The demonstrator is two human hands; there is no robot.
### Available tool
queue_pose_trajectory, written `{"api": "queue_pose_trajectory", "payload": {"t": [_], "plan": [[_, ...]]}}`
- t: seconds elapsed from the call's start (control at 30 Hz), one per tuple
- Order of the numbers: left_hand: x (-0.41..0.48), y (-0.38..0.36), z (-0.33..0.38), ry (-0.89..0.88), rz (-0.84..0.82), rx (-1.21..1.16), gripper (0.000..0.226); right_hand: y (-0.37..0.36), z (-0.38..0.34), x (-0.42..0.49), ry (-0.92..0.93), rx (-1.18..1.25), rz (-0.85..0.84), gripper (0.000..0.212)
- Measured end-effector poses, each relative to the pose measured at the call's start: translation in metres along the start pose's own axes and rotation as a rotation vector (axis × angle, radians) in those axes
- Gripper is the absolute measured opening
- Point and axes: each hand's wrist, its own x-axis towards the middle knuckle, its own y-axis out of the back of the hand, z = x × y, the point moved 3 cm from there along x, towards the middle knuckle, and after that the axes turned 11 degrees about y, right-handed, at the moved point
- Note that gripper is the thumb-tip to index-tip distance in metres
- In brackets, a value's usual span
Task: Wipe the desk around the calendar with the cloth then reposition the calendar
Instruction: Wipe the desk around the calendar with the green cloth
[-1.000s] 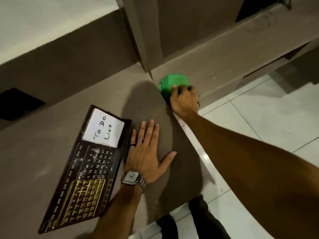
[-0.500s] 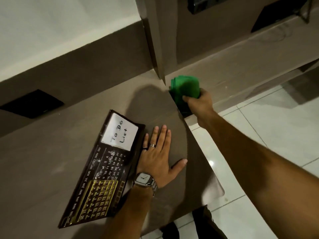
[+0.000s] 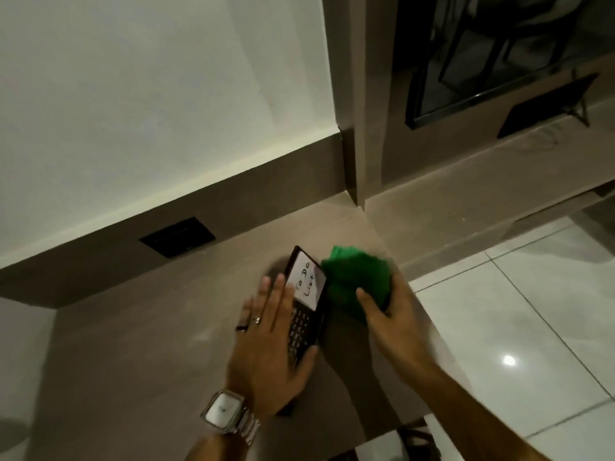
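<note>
A dark calendar (image 3: 307, 284) with a white "To Do List" note stands tilted on the brown desk (image 3: 149, 344). My left hand (image 3: 266, 344), with rings and a watch, grips it, fingers across its left side and thumb on its lower right edge. Just right of the calendar, near the desk's right edge, lies a bunched green cloth (image 3: 356, 277). My right hand (image 3: 392, 321) is closed on it and presses it to the desk. The cloth touches the calendar's right edge.
A black socket plate (image 3: 178, 236) sits in the back panel behind the desk. A vertical partition (image 3: 359, 128) rises at the far right corner, with a lower shelf (image 3: 466, 197) and a dark stand (image 3: 545, 104) beyond. White floor tiles (image 3: 515, 311) lie to the right.
My right hand has brought the cloth from the far corner in beside the calendar. My left hand has gone from flat on the desk to gripping the calendar, which is now tilted up.
</note>
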Motion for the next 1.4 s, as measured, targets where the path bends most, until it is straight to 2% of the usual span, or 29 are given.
{"api": "queue_pose_trajectory", "payload": {"t": [0.13,0.27,0.43,0.53,0.67,0.73,0.83,0.9,1.0,1.1,1.17,1.2,1.3,1.33,1.4], "plan": [[-0.022,-0.007,-0.033,0.059,-0.104,0.019,0.099,-0.031,0.013,-0.039,0.132,-0.092,-0.103,0.053],[-0.029,-0.026,-0.045,0.043,-0.207,-0.196,0.108,-0.053,0.029,-0.07,0.268,-0.239,-0.199,0.07],[-0.027,-0.032,-0.049,0.007,-0.215,-0.367,0.11,-0.076,0.045,-0.094,0.51,-0.502,-0.412,0.069],[-0.027,-0.035,-0.051,0.018,-0.22,-0.417,0.112,-0.079,0.044,-0.07,0.638,-0.661,-0.428,0.076],[-0.023,-0.038,-0.055,0.05,-0.229,-0.435,0.116,-0.068,0.054,-0.065,0.559,-0.805,-0.397,0.092],[-0.023,-0.038,-0.055,0.047,-0.227,-0.462,0.118,-0.071,0.06,-0.084,0.617,-0.779,-0.471,0.089],[-0.024,-0.04,-0.056,0.038,-0.212,-0.461,0.118,-0.073,0.05,-0.066,0.818,-0.776,-0.512,0.076],[-0.023,-0.041,-0.056,0.041,-0.206,-0.45,0.119,-0.068,0.042,-0.039,0.788,-0.825,-0.453,0.076],[-0.022,-0.041,-0.056,0.055,-0.213,-0.444,0.121,-0.058,0.052,-0.042,0.617,-0.881,-0.415,0.081],[-0.024,-0.042,-0.055,0.042,-0.217,-0.45,0.119,-0.063,0.065,-0.078,0.763,-0.854,-0.602,0.079],[-0.023,-0.042,-0.056,0.029,-0.219,-0.43,0.119,-0.061,0.057,-0.065,0.852,-0.848,-0.617,0.075],[-0.023,-0.042,-0.056,0.025,-0.221,-0.415,0.12,-0.057,0.053,-0.05,0.824,-0.889,-0.576,0.076],[-0.021,-0.041,-0.055,0.039,-0.223,-0.39,0.124,-0.041,0.052,-0.025,0.589,-1.037,-0.46,0.074],[-0.021,-0.041,-0.055,0.042,-0.225,-0.388,0.124,-0.041,0.054,-0.033,0.598,-1.053,-0.454,0.072],[-0.021,-0.042,-0.056,0.043,-0.233,-0.382,0.121,-0.048,0.061,-0.06,0.745,-1.056,-0.569,0.068]]}}
